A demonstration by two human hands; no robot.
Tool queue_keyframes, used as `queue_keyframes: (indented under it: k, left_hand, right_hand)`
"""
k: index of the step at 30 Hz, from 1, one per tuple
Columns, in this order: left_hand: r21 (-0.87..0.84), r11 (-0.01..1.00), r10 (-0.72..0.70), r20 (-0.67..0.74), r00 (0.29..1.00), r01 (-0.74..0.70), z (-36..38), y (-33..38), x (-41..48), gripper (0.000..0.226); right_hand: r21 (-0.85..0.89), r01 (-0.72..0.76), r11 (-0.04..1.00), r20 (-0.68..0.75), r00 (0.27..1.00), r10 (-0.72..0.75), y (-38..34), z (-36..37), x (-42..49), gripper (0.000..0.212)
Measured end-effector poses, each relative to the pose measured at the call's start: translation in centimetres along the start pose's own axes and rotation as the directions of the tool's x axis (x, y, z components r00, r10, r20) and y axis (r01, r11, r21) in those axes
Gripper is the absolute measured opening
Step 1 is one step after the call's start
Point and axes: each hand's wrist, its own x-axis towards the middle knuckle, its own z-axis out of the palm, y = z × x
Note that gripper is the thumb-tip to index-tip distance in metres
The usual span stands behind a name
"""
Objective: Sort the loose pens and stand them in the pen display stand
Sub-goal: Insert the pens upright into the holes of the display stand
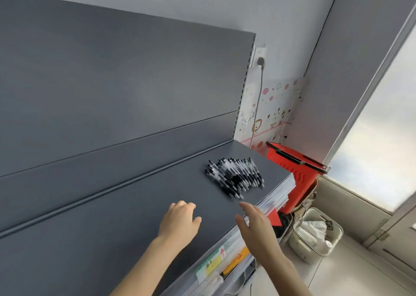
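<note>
Hovering right hand [256, 228], fingers [245, 207] apparently straight.

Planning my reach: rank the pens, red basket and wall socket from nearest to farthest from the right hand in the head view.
1. Pens: on the shelf, just ahead of the right hand.
2. Red basket: past the shelf's right end.
3. Wall socket: high up at the back.

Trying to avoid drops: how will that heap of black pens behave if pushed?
Slim and loosely heaped, the pens would probably slide apart and roll on the smooth shelf. Lying near its front edge, some might fall.
</note>
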Motion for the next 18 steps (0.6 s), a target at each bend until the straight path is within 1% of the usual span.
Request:
queue_keyframes:
  k: [3,6,9,11,13,15,18]
  left_hand:
    - [-0.003,1.0,-0.031,0.044,0.999,0.031,0.9,1.0,3.3,0.042]
    - [-0.041,0.994,-0.1,0.063,0.993,0.103,1.6,1.5,6.4,0.041]
    - [-0.086,0.98,-0.174,0.065,0.983,0.179,2.2,2.8,9.3,0.04]
    - [-0.122,0.963,-0.236,0.042,0.971,0.239,2.7,3.9,11.5,0.034]
    - [-0.16,0.932,-0.327,0.018,0.945,0.326,3.4,5.1,13.5,0.027]
    - [-0.189,0.887,-0.425,0.018,0.905,0.421,4.2,6.4,15.2,0.036]
    - [-0.215,0.822,-0.542,-0.013,0.841,0.527,5.4,8.2,17.1,0.054]
  right_hand:
    - [0.0,-0.055,0.998,-0.001,0.998,0.055,1.9,-0.3,3.7,0.039]
    - [-0.012,-0.065,0.998,-0.003,0.998,0.065,3.0,-0.7,8.2,0.028]
    - [-0.034,-0.023,0.999,0.033,0.999,0.024,3.6,-0.9,12.9,0.026]
    - [-0.088,0.019,0.996,0.067,0.998,-0.014,3.9,-0.8,15.9,0.023]
    - [-0.165,0.067,0.984,0.108,0.993,-0.05,4.3,-0.8,18.3,0.026]
    - [-0.226,0.13,0.966,0.171,0.981,-0.092,4.6,-0.7,20.1,0.029]
    - [-0.267,0.212,0.94,0.304,0.944,-0.126,4.6,-0.8,22.1,0.034]
